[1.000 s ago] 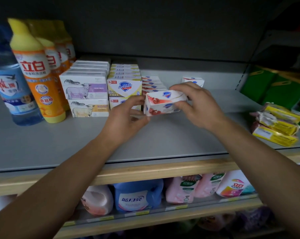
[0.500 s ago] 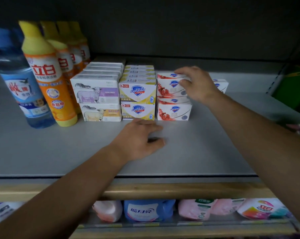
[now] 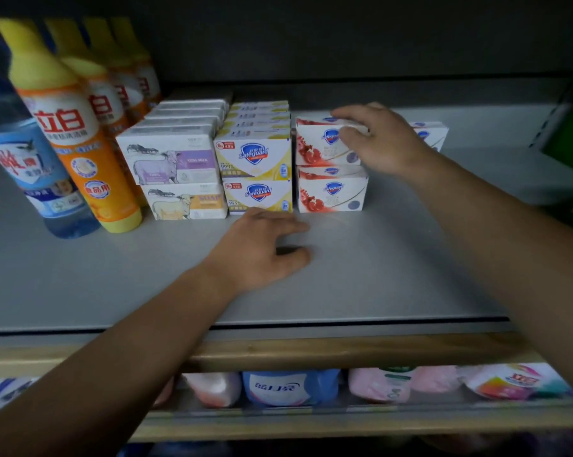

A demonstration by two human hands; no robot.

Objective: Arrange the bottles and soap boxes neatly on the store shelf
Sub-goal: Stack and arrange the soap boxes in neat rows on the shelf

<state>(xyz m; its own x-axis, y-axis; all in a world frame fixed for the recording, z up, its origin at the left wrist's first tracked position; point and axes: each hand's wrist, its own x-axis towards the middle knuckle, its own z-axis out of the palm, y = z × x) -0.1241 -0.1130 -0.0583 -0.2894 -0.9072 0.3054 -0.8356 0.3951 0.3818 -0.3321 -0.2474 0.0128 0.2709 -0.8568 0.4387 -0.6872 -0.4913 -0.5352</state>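
- Soap boxes stand in neat stacks at the middle of the grey shelf [image 3: 377, 275], toward its far side.
- Goat-picture boxes [image 3: 171, 159] make the left stack, the purple one on top of the yellow one.
- Yellow boxes [image 3: 255, 156] with a blue shield stand just right of them, two high, with more rows behind.
- Red-and-white boxes [image 3: 331, 189] form the right stack, two high; the top box [image 3: 318, 143] sits slightly farther back than the one below.
- Right hand [image 3: 380, 140] rests on the top red-and-white box, fingers bent over its upper right edge, close together.
- Left hand [image 3: 262, 249] lies palm down on the bare shelf just near of the yellow boxes, fingers relaxed and slightly spread, holding nothing.
- One more red-and-white box [image 3: 430, 133] stands behind the right wrist, partly hidden.
- Orange bottles [image 3: 77, 143] with yellow caps stand in a row at the far left, beside a blue bottle [image 3: 24, 166].
- Lower shelf [image 3: 344, 420] holds pink and blue jugs, blurred.
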